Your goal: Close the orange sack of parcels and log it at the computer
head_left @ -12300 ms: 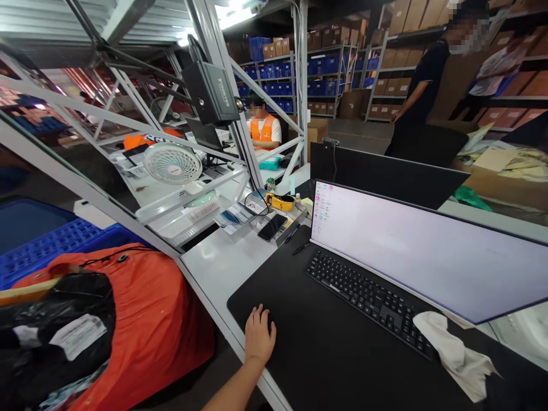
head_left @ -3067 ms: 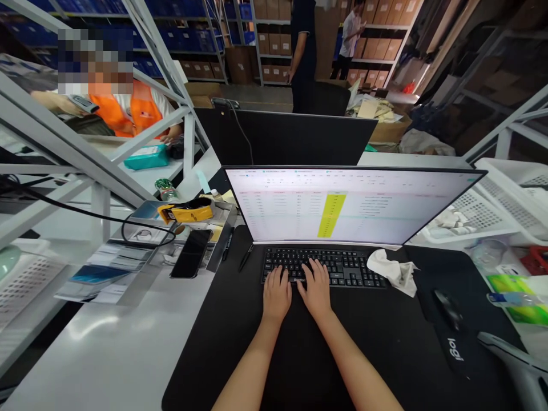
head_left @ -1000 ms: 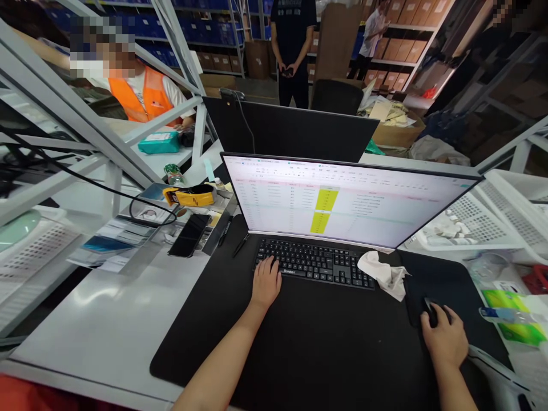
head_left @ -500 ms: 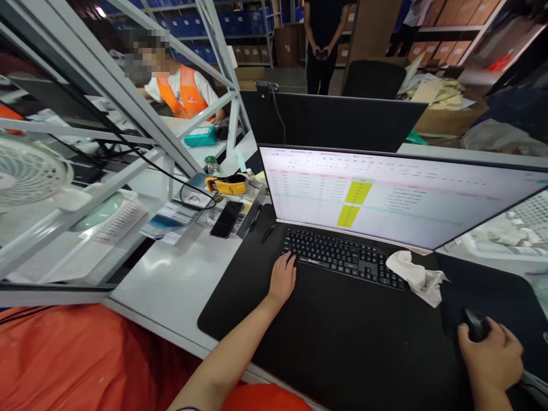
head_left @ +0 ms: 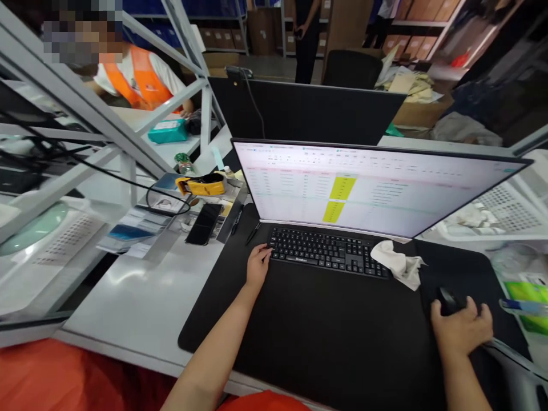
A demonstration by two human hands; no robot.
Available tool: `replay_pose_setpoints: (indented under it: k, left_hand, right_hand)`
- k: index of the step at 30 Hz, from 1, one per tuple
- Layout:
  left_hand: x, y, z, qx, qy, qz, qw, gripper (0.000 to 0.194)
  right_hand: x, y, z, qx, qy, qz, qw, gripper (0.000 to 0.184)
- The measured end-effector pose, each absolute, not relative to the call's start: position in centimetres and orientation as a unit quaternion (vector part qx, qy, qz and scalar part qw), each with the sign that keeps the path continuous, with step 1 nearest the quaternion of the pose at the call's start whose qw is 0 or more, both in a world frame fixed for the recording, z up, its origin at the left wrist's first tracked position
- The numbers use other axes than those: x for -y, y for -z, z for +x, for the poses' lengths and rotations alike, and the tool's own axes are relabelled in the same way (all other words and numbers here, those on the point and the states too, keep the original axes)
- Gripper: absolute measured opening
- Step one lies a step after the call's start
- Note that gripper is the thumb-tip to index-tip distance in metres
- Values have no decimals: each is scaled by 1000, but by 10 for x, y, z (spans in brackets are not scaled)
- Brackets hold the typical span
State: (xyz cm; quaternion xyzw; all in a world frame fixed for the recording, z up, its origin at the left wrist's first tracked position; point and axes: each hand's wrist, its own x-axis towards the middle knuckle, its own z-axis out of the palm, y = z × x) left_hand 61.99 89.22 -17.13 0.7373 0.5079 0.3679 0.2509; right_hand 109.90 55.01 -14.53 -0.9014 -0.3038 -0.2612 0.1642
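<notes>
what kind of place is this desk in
Probably a warehouse or packing area: behind the monitor stand shelves with cardboard boxes and blue bins, and a person in an orange vest sits at a neighbouring table.

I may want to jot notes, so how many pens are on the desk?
2 that I can make out. One slim black pen lies just left of the keyboard; a thicker one lies beside the grey box. Others could be hidden among the clutter.
</notes>
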Motion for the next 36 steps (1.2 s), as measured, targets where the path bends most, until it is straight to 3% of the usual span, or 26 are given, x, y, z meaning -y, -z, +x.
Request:
replay_pose_setpoints:
  k: [1,6,10,20,24,36]
  left_hand:
    - [-895,172,619,-505,-365,739,256,23]
    - [-907,170,617,-496,-361,744,267,20]
    - [-905,168,618,-502,-363,740,261,20]
    - [-897,171,621,-515,-357,746,228,20]
    - [-894,169,622,-515,-360,750,207,19]
    - [-840,150,658,-458,-268,838,130,43]
  right_hand:
    - [-559,143,1084,318,279,-888,178,76]
    - [-628,140,980,540,199,-792,204,32]
    - [-663,143,935,563,161,-787,195,31]
    - [-662,153,940,553,171,-797,173,31]
    - [-663,156,939,543,170,-795,209,37]
    - [-663,160,940,521,142,-806,242,40]
